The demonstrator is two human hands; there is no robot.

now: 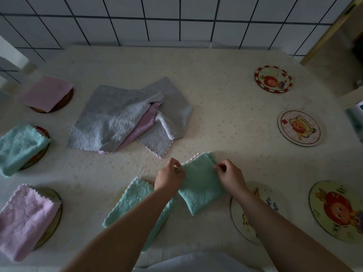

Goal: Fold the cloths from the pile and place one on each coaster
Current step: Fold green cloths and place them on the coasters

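A folded teal cloth lies on the table in front of me. My left hand pinches its upper left corner and my right hand pinches its upper right corner. The pile of grey and pink cloths sits at the table's middle, unfolded. Folded cloths cover coasters on the left: pink, teal, pink, and another teal one under my left forearm. Bare coasters lie on the right, and one beneath my right forearm.
The table has a cream flowered covering. A white tiled wall runs along its far edge. A wooden frame stands at the far right, with some items at the right edge.
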